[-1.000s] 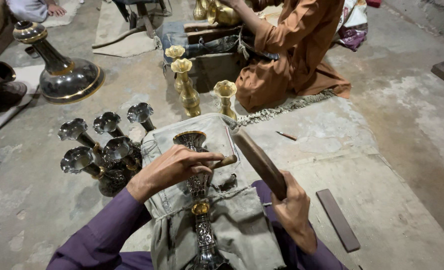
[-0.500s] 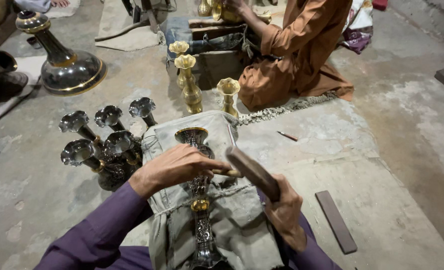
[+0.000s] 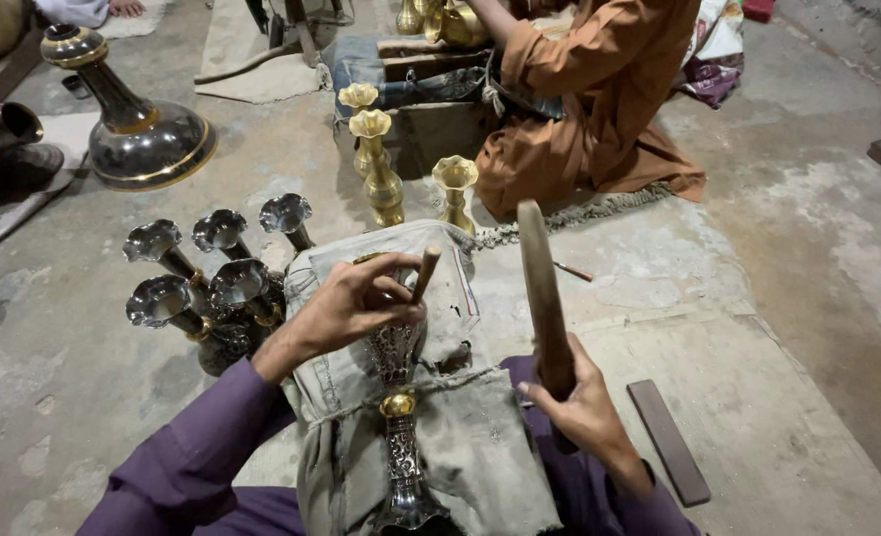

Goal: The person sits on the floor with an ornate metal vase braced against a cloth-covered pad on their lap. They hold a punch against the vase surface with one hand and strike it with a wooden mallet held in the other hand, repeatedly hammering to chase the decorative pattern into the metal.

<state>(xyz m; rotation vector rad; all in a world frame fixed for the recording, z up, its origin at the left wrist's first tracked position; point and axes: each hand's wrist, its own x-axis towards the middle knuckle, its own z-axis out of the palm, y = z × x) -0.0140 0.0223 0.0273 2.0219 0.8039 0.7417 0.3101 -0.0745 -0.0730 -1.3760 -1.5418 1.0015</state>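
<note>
Engraved silver vase [image 3: 401, 437] lying on grey cloth [image 3: 460, 437] over the lap, left hand [image 3: 356, 303] closed around a short punch [image 3: 424, 275] at its neck, right hand [image 3: 584, 412] gripping a raised wooden mallet [image 3: 542, 288], dark vase cluster [image 3: 212, 288] close left, bare concrete floor [image 3: 788, 328] right.

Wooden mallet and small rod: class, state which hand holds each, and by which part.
The right hand grips the wooden mallet at its lower end. The left hand pinches the small rod near its lower end, over the engraved vase.

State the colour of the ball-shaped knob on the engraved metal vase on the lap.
Shiny gold, on the dark silver engraved metal vase; head view shows it.
</note>
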